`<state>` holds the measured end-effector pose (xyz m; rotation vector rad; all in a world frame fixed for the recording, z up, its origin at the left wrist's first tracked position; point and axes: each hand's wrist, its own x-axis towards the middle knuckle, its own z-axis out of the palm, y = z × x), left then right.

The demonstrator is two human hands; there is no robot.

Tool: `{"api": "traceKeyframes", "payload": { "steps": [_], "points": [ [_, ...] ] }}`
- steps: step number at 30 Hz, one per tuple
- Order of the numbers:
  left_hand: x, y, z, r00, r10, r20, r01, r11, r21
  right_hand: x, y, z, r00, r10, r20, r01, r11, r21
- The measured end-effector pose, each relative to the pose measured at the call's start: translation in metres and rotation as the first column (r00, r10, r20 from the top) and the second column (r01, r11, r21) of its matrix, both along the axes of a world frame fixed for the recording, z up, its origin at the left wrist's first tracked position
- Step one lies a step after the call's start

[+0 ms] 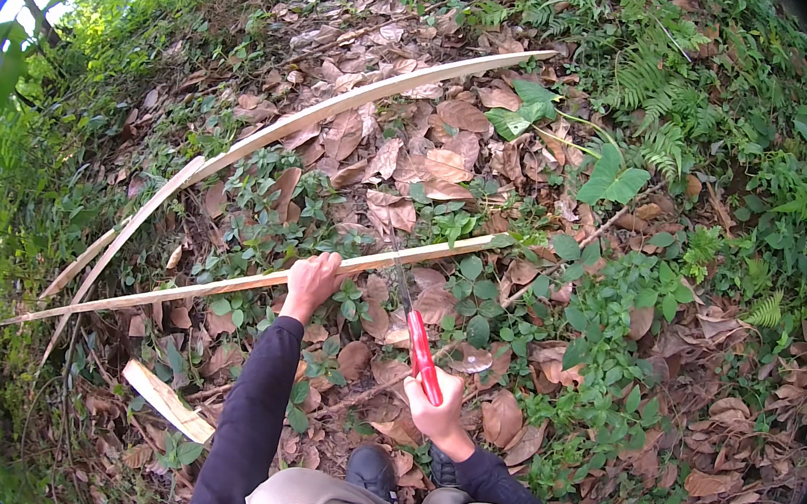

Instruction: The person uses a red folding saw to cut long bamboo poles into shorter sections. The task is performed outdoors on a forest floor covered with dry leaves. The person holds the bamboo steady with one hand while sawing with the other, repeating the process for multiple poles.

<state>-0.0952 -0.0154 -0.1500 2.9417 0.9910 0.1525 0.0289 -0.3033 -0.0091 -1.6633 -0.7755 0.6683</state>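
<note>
Leaf-covered ground point(448, 168): strip point(241, 282) held, saw point(420, 349) across it.
At left, a block point(167, 402) lies nearer the person than the strip; a plank point(341, 102) extends beyond the strip, from left to upper centre. The left hand point(312, 286) is wrapped around the strip near mid-length. Right of it, the saw's blade crosses the strip; the right hand point(437, 410) grasps the saw's red handle.

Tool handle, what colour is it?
The tool handle is red; it shows best in the head view.
</note>
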Motion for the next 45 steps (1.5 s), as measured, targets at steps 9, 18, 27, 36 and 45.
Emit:
{"api": "traceKeyframes", "payload": {
  "steps": [9, 18, 27, 36, 45],
  "points": [
    [0.020, -0.012, 0.039, 0.979, 0.181, -0.090, -0.195, 0.961, -0.195, -0.001, -0.056, -0.063, 0.981, 0.064, 0.182, -0.076, 0.995, 0.057],
    [0.014, -0.023, 0.013, 0.985, 0.138, 0.100, -0.142, 0.989, 0.033, -0.002, -0.042, -0.033, 0.991, 0.082, 0.106, -0.078, 0.996, -0.041],
    [0.014, -0.029, 0.015, 0.983, 0.155, 0.094, -0.160, 0.986, 0.049, 0.007, -0.012, -0.071, 0.998, 0.026, 0.063, -0.029, 0.999, 0.042],
    [0.021, -0.020, 0.017, 0.981, 0.168, 0.094, -0.174, 0.984, 0.050, 0.001, -0.005, -0.084, 0.979, 0.047, 0.196, -0.070, 0.991, 0.114],
    [0.020, -0.028, 0.019, 0.978, 0.207, 0.041, -0.207, 0.978, 0.001, 0.008, -0.022, -0.085, 0.985, 0.059, 0.162, -0.070, 0.995, 0.064]
  ]
}}
